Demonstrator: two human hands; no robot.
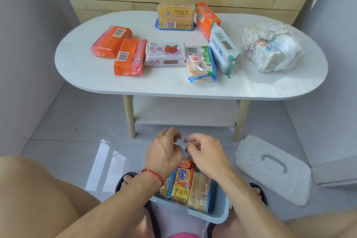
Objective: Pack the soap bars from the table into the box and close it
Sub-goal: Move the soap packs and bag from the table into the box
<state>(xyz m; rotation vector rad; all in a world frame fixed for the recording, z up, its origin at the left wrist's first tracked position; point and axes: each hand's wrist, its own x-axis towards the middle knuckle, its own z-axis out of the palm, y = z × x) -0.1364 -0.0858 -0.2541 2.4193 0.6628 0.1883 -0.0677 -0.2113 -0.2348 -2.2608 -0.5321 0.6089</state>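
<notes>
The box sits on the floor directly beneath both hands, already holding several soap bars stood on edge, so packing is partly done. Beyond the hands, up on the table, seven wrapped bars are left, along with a knotted plastic bag farther out to the right. The lid lies on the floor right of the right hand, not yet fitted. The left hand and right hand hover just above the box, fingers loosely curled, almost meeting, and appear to hold nothing.
</notes>
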